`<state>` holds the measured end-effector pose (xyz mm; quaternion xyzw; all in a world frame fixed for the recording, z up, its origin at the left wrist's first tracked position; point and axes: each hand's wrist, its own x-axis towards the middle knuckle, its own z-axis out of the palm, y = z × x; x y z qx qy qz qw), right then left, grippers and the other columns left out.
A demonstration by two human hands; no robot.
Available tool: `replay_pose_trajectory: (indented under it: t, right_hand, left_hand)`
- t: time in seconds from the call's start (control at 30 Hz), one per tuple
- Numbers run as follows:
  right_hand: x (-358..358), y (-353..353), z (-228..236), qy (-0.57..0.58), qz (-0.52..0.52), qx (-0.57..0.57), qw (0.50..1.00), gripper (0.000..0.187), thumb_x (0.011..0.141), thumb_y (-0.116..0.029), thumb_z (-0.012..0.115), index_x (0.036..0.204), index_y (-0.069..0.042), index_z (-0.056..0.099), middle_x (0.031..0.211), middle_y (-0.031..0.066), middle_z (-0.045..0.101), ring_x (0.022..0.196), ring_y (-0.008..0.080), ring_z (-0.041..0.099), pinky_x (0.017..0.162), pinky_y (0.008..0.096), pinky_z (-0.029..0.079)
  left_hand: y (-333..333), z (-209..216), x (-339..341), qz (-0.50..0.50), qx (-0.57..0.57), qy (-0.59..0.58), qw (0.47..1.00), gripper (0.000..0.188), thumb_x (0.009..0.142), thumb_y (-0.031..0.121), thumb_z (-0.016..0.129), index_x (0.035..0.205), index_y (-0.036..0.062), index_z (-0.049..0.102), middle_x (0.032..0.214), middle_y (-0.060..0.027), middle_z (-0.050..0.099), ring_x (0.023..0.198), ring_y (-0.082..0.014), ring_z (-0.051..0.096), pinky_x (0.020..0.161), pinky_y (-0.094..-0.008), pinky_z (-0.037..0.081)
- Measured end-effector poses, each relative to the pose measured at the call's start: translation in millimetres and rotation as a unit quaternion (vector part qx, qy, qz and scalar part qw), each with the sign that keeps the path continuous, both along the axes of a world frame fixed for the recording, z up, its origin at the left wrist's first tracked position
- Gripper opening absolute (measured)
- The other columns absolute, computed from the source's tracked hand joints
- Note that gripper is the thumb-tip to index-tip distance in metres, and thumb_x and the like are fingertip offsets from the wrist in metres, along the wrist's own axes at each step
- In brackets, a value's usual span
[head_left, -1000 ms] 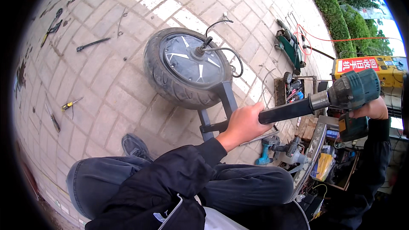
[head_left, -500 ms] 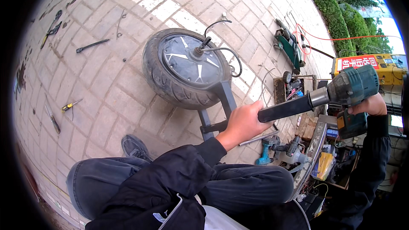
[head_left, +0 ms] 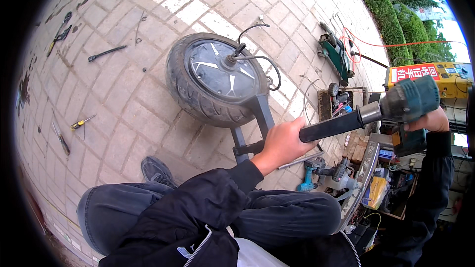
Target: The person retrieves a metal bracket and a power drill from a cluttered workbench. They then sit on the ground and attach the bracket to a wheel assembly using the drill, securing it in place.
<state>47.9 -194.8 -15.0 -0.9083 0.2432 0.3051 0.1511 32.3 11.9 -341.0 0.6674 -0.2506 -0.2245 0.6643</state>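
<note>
My left hand (head_left: 284, 143) is wrapped round the black square tube of a fork (head_left: 332, 127). The fork's other end reaches a wheel (head_left: 220, 76) with a black tyre, a hub with white marks and a cable from its axle. The wheel leans on the paving, and one fork leg runs along its near side. My right hand (head_left: 429, 121) grips a teal impact wrench (head_left: 411, 99) by its handle, its battery pack (head_left: 408, 141) below. The wrench's metal socket (head_left: 370, 112) meets the free end of the tube. Whether a bolt sits inside is hidden.
Screwdrivers (head_left: 79, 123), a black bar tool (head_left: 106, 53) and pliers (head_left: 59, 34) lie on the paving to the left. A green floor jack (head_left: 336, 52) stands at the far right. Cordless tools (head_left: 308, 175) lie beside a cluttered workbox (head_left: 383, 188) near my right knee. A yellow case (head_left: 450, 76) is behind the wrench.
Both hands, the fork and the wheel keep their places. The impact wrench has tilted very slightly in my right hand.
</note>
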Motion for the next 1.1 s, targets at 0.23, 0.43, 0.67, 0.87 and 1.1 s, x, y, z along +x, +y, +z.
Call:
replay_pose_trajectory:
  t: [0.23,0.43,0.67,0.87,1.1]
  right_hand:
    - [1,-3,-2,0.011,-0.02,0.007,1.0,0.054,0.056,-0.003,0.082,0.107,-0.004,0.066,0.095,0.004,0.069,0.086,0.0125,0.061,0.077,0.0296,0.05]
    - [-4,-11,-6,0.001,0.0,0.003,1.0,0.054,0.054,-0.005,0.082,0.106,-0.004,0.066,0.098,0.0034,0.069,0.087,0.0128,0.06,0.08,0.0299,0.048]
    - [-1,-14,-5,0.018,-0.011,0.008,1.0,0.053,0.055,-0.005,0.082,0.105,-0.004,0.067,0.095,0.0033,0.069,0.085,0.0124,0.061,0.078,0.0295,0.049]
    - [1,-17,-8,0.018,0.007,0.018,1.0,0.053,0.055,-0.005,0.083,0.105,-0.004,0.067,0.093,0.0036,0.069,0.084,0.0122,0.061,0.076,0.0296,0.049]
    - [6,-14,-9,0.026,0.01,0.02,0.999,0.054,0.056,-0.004,0.083,0.107,-0.004,0.066,0.095,0.0037,0.069,0.087,0.013,0.062,0.079,0.0304,0.05]
  left_hand:
    - [-1,-1,-2,0.02,-0.005,-0.007,1.0,0.039,0.069,0.033,0.078,0.071,0.006,0.051,0.062,-0.0135,0.059,0.062,-0.0357,0.061,0.054,-0.0404,0.046]
    - [-2,-1,-3,0.021,-0.002,-0.008,1.0,0.039,0.069,0.033,0.078,0.071,0.0058,0.051,0.061,-0.0135,0.058,0.061,-0.0362,0.061,0.053,-0.0405,0.046]
    - [-4,-2,-4,0.026,-0.002,-0.01,1.0,0.038,0.07,0.033,0.078,0.071,0.0059,0.051,0.063,-0.0137,0.059,0.062,-0.0365,0.061,0.054,-0.041,0.046]
    - [-5,-3,-4,0.019,0.004,-0.009,1.0,0.037,0.07,0.032,0.078,0.073,0.0058,0.052,0.064,-0.0136,0.061,0.063,-0.036,0.062,0.054,-0.0405,0.047]
    - [-5,-4,-4,0.019,0.008,-0.01,1.0,0.035,0.07,0.032,0.078,0.075,0.006,0.055,0.065,-0.0138,0.061,0.063,-0.0352,0.062,0.055,-0.0398,0.048]
